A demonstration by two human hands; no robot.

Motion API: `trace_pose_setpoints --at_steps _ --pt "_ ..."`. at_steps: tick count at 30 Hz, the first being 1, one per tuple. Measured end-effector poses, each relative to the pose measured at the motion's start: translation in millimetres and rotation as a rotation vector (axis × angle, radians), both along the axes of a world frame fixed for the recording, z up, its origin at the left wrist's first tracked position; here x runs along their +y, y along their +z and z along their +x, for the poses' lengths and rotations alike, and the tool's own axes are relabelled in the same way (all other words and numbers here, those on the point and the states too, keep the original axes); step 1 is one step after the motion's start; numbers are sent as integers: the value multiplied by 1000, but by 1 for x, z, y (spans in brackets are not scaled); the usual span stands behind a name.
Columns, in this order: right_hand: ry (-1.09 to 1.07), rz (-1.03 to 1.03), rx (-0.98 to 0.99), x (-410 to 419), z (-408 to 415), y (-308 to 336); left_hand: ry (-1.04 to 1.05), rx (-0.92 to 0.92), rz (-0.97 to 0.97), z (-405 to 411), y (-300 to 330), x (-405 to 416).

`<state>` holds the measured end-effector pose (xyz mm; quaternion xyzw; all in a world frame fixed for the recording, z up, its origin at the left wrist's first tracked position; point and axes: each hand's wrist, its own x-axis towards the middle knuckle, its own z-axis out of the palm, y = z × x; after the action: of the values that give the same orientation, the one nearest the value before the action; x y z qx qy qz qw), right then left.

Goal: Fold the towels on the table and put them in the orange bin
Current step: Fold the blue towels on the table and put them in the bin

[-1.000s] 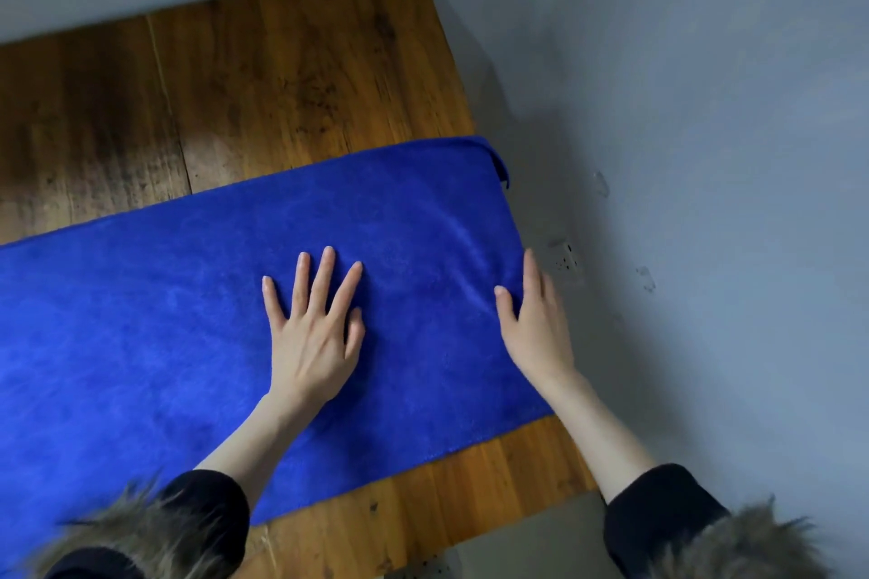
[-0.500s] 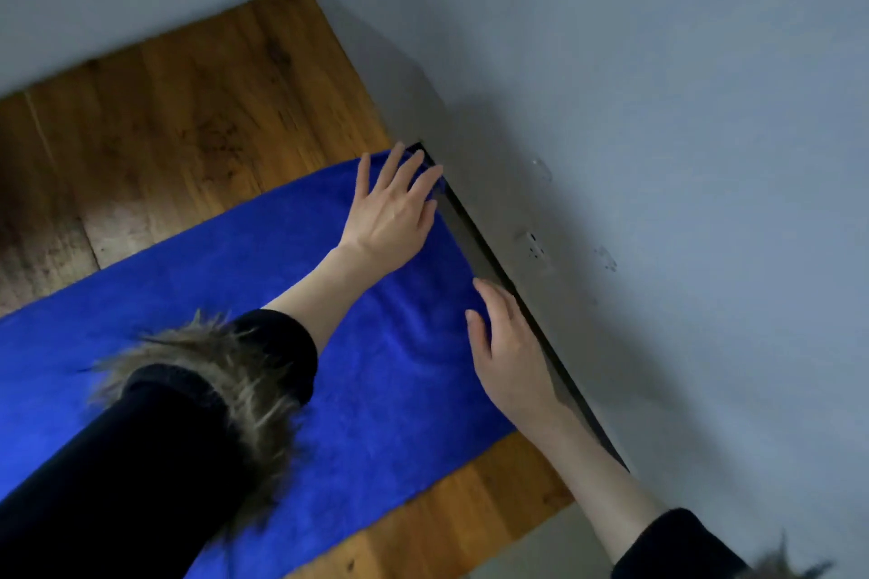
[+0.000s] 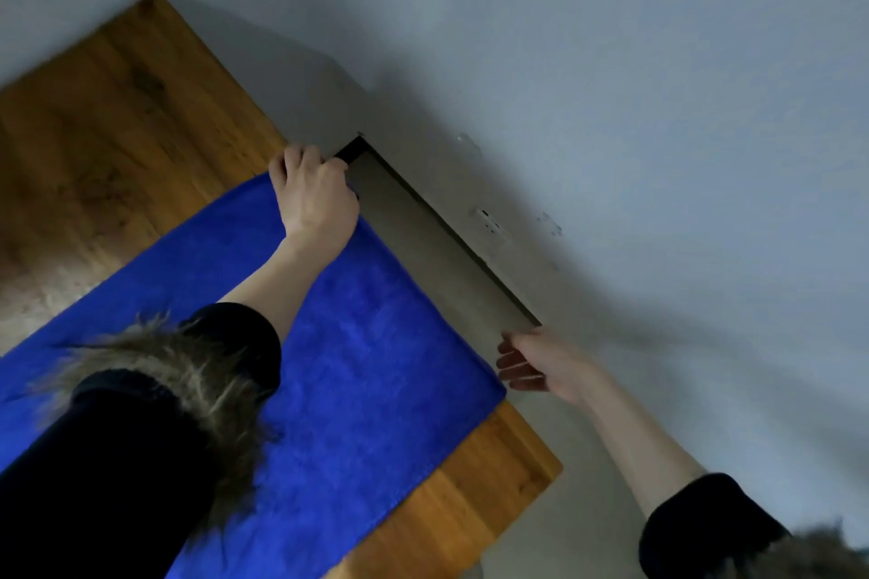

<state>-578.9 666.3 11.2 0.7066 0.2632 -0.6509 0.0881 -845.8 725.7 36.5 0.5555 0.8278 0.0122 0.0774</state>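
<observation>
Head view puts the blue towel (image 3: 367, 357) spread flat along the wooden table (image 3: 117, 108), its short end lying at the table's right edge beside the grey wall (image 3: 611, 108). I see my left hand (image 3: 315, 193) on the far corner of that end, fingers curled over the cloth and gripping it. My right hand (image 3: 541, 364) is at the near corner, fingers bent around the hem; I judge it a pinch on the towel, though the contact itself is partly hidden. Both dark, fur-trimmed sleeves (image 3: 155, 414) cross the cloth, the left one covering much of the middle.

I read this as the start of a lengthwise fold: carry the short end over to meet the opposite end. To do it well I want both corners lifted together and level, so the hem stays straight. I should keep slight tension between my hands, sweep leftward low over the cloth, and lay corner on corner before letting go. The left cuff could drag the lower layer, so I ought to lift that forearm clear. The opposite end and the orange bin are out of view; I cannot say where they lie.
</observation>
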Motion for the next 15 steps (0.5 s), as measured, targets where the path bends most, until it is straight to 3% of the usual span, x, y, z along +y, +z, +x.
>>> trace_pose_setpoints --at_steps 5,11,15 --pt "-174 -226 133 -2 -4 1 0 19 9 1 -5 1" --pt "-481 -150 181 3 -1 1 -10 0 97 -1 -9 -2" --pt "-483 -181 241 8 4 11 4 -205 231 -6 -4 -3"
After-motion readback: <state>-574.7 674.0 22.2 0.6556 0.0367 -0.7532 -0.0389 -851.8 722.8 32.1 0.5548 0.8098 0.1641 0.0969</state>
